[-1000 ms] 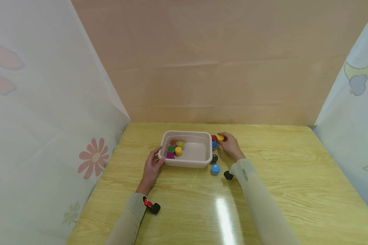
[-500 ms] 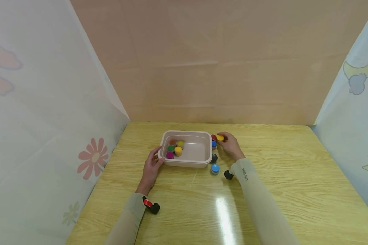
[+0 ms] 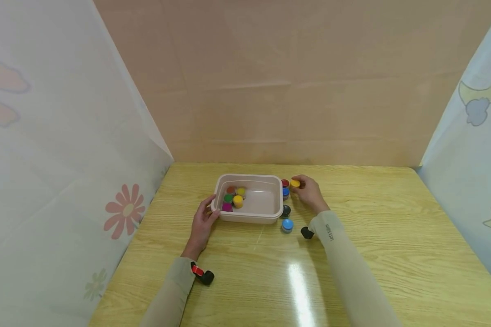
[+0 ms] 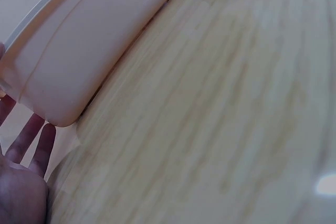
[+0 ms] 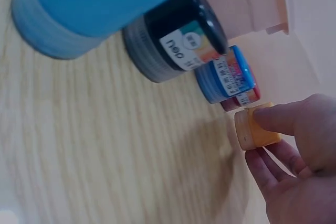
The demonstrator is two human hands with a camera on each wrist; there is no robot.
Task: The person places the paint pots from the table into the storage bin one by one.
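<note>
Orange-capped jar [image 3: 295, 183] pinched in my right hand [image 3: 309, 194], tub [image 3: 247, 219] off to its left

My right thumb and fingers close on the jar's sides, the gap between them no wider than the jar itself. The jar sits at my fingertips, cap up, and seems as squat as the others, with no clear long axis. I can't tell whether its base touches the table [image 3: 376, 236].

The tub's long side runs left to right, so its short right end faces this hand. Between that end and my fingers stand the red jar [image 3: 285, 183], just beside the one I hold, and the blue jar [image 3: 285, 193], a little nearer my body. The black jar [image 3: 286, 211] and light-blue jar [image 3: 287, 225] stand nearer my body than my fingertips, also to their left. The raised rim is the edge on that side.

Inside, the jar cluster [image 3: 238, 201] crowds the far-left end, so the room lies in the half nearer my right hand. Rightward of that hand, tabletop stretches away.

My left hand [image 3: 201, 225], fingers fairly straight and spread, rests against the tub's left end, well apart from the pinched jar.
</note>
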